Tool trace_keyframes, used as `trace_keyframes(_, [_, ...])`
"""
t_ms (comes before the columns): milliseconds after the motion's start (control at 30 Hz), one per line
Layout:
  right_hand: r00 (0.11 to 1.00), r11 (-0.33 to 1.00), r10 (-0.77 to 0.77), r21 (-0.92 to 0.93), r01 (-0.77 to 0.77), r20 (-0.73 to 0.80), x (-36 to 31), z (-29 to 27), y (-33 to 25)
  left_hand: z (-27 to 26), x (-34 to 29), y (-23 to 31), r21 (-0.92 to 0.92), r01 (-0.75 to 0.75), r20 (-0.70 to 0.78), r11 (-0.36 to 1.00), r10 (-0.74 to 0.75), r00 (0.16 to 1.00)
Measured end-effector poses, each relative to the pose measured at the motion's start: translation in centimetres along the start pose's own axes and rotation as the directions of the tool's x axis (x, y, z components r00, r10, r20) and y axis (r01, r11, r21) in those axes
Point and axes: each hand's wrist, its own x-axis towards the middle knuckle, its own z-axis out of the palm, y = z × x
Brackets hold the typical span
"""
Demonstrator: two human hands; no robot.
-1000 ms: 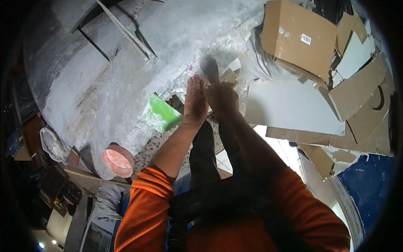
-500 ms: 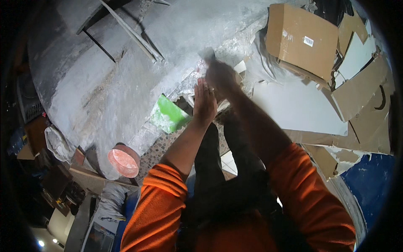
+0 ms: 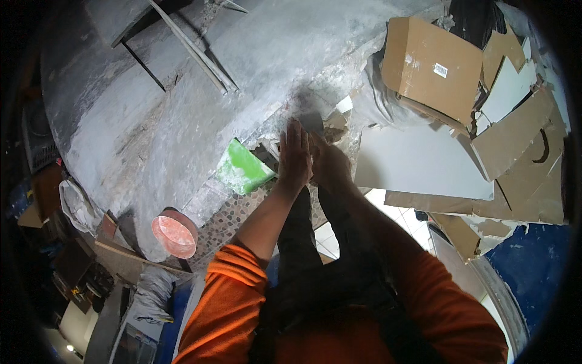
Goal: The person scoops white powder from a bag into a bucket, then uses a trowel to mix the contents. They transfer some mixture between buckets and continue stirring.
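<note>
My left hand (image 3: 294,159) has its fingers stretched out, close together, pointing away from me. They lie against the rough, dusty edge of the broken floor, and what is under the palm is hidden. Just to its right, my right hand (image 3: 331,165) is closed round a hand tool with a flat grey end (image 3: 312,123); its handle is covered by the hand, so its exact kind is unclear. Broken pieces (image 3: 335,124) show beyond the right hand. A green, white-dusted plate-like piece (image 3: 245,167) lies to the left of my left wrist.
At the left stands a round pinkish tub (image 3: 174,233). A cardboard box (image 3: 436,73), a flat white board (image 3: 418,158) and torn cardboard (image 3: 515,164) fill the right side. Pale poles (image 3: 194,51) lie across the grey, dusty surface (image 3: 145,127) at the far side.
My right hand has come down and nearer, bringing the grey-ended tool toward me beside the left hand. My left hand stays nearly in place. The whole view has shifted slightly.
</note>
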Motion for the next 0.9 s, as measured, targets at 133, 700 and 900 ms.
trace_keyframes(133, [0.993,0.994,0.089,-0.057,-0.093,-0.082,-1.3,1.7,2.2,0.6,0.2,0.4,-0.061,0.048,0.268,0.997,-0.03,0.963])
trace_keyframes(700, [0.999,0.994,0.005,-0.106,0.0,0.044,0.8,-0.8,5.2,-1.0,1.8,-1.6,0.026,-0.053,0.18,0.998,0.048,0.983])
trace_keyframes(900, [0.987,0.98,-0.069,-0.177,0.094,0.144,4.2,-6.3,6.9,-0.4,2.3,-0.7,0.103,-0.07,0.158,0.992,0.053,0.986])
